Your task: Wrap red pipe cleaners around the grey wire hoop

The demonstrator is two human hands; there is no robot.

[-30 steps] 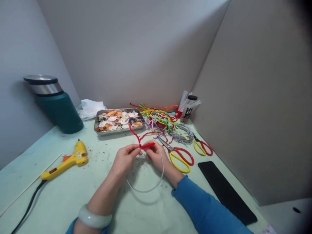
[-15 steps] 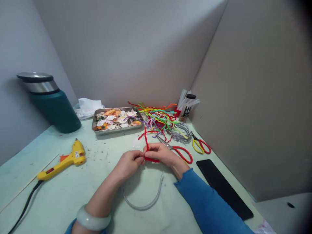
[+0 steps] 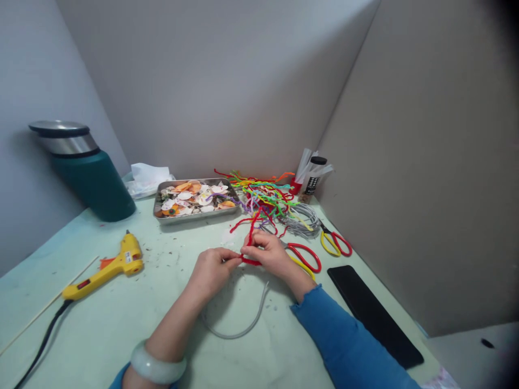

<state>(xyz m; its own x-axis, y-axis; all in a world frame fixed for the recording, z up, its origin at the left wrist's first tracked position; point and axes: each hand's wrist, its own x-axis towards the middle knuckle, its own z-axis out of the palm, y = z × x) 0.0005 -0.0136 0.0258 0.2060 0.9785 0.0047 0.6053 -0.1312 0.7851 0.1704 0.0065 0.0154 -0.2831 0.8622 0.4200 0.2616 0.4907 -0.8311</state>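
Observation:
My left hand (image 3: 213, 270) is closed, thumb and forefinger pinching red yarn (image 3: 251, 233) near its lower bend. Just to the right, my right hand (image 3: 267, 253) also grips the yarn between bent fingers. One length of it rises past the right fingertips towards the back, and another runs under the right hand. Below the hands a grey wire (image 3: 237, 336) curves in an open arc; its left end is hidden by my left forearm. Beside my right hand lie red-and-yellow-handled scissors (image 3: 306, 258), their blades mostly covered.
Behind are a metal tray (image 3: 194, 219) of shells, a tangle of colourful yarn (image 3: 267, 194) and coiled wire (image 3: 304, 220). Smaller scissors (image 3: 334, 243) and a black strip (image 3: 373, 313) lie right. A yellow glue gun (image 3: 109, 270) and a teal bottle (image 3: 97, 183) are left.
Both hands have shifted slightly right and closer together on the yarn. Its raised end now leans right. The wire arc has dropped lower, away from my right hand.

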